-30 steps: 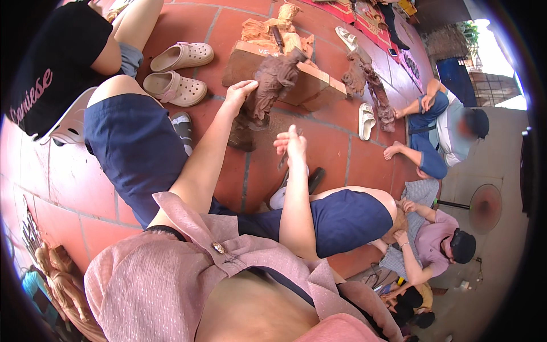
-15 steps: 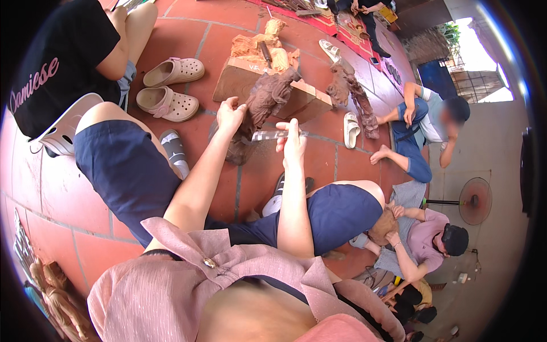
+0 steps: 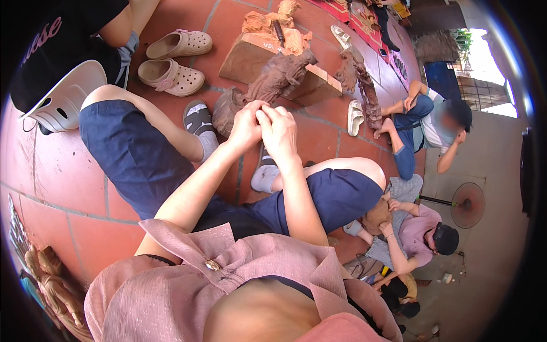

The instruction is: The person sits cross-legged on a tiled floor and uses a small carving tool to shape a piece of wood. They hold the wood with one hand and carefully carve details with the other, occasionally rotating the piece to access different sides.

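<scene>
My left hand point(image 3: 246, 126) and my right hand point(image 3: 278, 132) are together in front of me, both closed, fingers touching at the tips. Whatever they hold, if anything, is hidden by the fingers. Just beyond them a dark brown wood carving point(image 3: 279, 77) with folded, rough relief leans on a pale wooden block point(image 3: 242, 60). Its broader lower part point(image 3: 227, 111) is down by my sandalled foot, left of my hands. On the block lies a lighter orange carving point(image 3: 259, 24), with a dark-handled tool point(image 3: 278, 33) resting on it.
Beige clogs point(image 3: 176, 78) sit on the red tile floor point(image 3: 122, 188) at the left, near a seated person in black point(image 3: 68, 40). Another dark carving point(image 3: 367, 94) and pale sandals point(image 3: 354, 118) are to the right. Other people sit at the right, near a standing fan point(image 3: 467, 204).
My hands, apart before, have come together nearer to me, and the left has left the carving. The flat strip in my right hand no longer shows. My view has shifted slightly.
</scene>
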The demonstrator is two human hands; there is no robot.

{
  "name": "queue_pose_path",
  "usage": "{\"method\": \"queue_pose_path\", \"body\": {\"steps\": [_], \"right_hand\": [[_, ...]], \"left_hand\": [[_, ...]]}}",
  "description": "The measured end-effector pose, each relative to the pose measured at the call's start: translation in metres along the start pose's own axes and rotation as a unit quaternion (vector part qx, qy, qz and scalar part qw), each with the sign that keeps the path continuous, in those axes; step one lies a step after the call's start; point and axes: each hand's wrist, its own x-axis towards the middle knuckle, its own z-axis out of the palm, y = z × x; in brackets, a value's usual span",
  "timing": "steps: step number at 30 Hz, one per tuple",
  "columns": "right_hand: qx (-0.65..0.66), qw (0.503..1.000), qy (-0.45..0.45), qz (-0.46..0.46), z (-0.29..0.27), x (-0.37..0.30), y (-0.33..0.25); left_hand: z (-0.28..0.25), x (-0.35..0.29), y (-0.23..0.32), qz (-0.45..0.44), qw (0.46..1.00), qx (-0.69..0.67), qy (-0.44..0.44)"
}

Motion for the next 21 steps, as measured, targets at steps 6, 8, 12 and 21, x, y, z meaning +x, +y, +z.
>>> {"method": "queue_pose_path", "body": {"steps": [6, 8, 12, 21], "right_hand": [[0.103, 0.978, -0.173, -0.058, -0.047, 0.022, -0.005], [0.084, 0.978, -0.178, -0.074, -0.085, 0.048, -0.011], [-0.037, 0.982, -0.155, -0.104, -0.127, 0.111, 0.027], [-0.009, 0.932, -0.33, 0.149, -0.089, 0.185, 0.113]], "left_hand": [[-0.021, 0.012, -0.019, -0.002, 0.999, -0.038, -0.009], [-0.022, 0.029, -0.026, -0.154, 0.947, -0.282, 0.001], [-0.018, 0.072, -0.041, -0.199, 0.893, -0.395, 0.082], [0.015, 0.094, -0.091, -0.233, 0.865, -0.433, 0.098]]}}
